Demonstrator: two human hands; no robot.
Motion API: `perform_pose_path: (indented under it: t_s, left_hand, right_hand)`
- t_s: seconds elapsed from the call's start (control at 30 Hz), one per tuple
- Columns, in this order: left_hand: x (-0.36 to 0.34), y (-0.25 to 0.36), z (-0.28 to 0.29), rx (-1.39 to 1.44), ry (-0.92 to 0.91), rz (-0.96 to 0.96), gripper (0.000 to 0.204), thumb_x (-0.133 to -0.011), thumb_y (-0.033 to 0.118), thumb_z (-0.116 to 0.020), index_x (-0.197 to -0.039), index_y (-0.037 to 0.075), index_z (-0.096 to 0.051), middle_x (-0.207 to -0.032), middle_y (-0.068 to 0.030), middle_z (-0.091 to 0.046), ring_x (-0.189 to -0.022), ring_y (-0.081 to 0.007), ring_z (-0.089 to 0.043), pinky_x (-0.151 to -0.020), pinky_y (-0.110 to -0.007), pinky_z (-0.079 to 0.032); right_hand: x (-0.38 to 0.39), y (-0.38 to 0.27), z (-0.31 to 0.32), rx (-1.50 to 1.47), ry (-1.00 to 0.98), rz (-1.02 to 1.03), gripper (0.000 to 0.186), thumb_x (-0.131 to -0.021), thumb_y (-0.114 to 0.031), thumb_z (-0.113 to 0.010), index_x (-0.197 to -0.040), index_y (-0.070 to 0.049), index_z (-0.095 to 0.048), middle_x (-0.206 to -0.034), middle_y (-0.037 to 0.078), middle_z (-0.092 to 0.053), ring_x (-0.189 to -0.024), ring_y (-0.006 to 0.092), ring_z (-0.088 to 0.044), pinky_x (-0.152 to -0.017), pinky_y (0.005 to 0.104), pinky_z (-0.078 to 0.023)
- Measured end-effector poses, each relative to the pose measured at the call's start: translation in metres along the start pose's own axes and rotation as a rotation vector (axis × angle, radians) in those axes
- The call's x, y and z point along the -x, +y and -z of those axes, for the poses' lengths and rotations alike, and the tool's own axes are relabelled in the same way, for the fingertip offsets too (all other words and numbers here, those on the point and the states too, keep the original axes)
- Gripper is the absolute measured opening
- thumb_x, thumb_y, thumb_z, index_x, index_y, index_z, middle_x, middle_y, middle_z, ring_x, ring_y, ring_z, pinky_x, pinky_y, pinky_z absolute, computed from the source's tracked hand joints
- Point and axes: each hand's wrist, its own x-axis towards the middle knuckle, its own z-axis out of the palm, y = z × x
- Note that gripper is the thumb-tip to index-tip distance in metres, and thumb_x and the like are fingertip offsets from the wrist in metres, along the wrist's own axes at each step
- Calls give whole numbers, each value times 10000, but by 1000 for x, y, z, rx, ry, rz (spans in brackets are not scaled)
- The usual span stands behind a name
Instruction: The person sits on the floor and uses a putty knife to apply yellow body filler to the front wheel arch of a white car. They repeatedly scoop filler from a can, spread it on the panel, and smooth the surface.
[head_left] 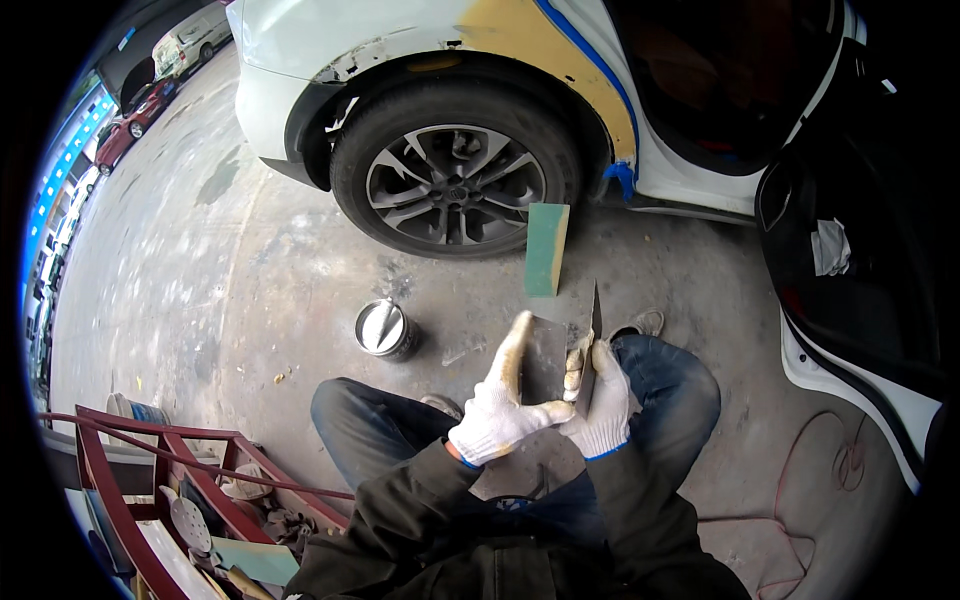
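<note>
White car [300, 40] with sanded fender patch and front wheel [455, 180] seen ahead; green sanding block [546, 248] leaned near tyre. Metal can [383, 328] stood on floor, left of knees. Flat grey plate [545, 360] gripped in gloved left hand [497, 405], long axis upright. Thin blade [595, 320] clasped in gloved right hand [600, 400], touching plate's right edge.

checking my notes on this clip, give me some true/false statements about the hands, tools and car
1. Both hands wear white knit gloves. True: left hand, right hand.
2. The left hand holds a flat grey metal plate. True.
3. The right hand holds a red hammer. False: it grips a thin dark metal blade.
4. The small round metal tin sits on the car roof. False: it stands on the concrete floor.
5. A green rectangular sanding block leans by the car's black tyre. True.
</note>
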Motion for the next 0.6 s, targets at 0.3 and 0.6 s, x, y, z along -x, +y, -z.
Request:
perform_pose_path:
  t_s: [0.3,0.6]
  left_hand:
    - [-2,26,16,309,149,385,456,-828,22,-760,-1237,-4,-560,-1106,-76,-679,-988,-164,-657,-907,-306,-524]
    - [-2,28,-1,-539,379,44,391,-883,198,-728,-1173,-31,-598,-967,-159,-729,-890,-228,-720,-767,-334,-550]
  right_hand:
    - [0,-24,-21,442,165,77,243,-945,-139,-636,-1154,-18,-611,-1000,67,-667,-890,166,-676,-762,303,-576]
    - [8,1,-40,906,93,361,270,-883,-131,-696,-1028,95,-661,-905,121,-712,-701,170,-685,-624,309,-540]
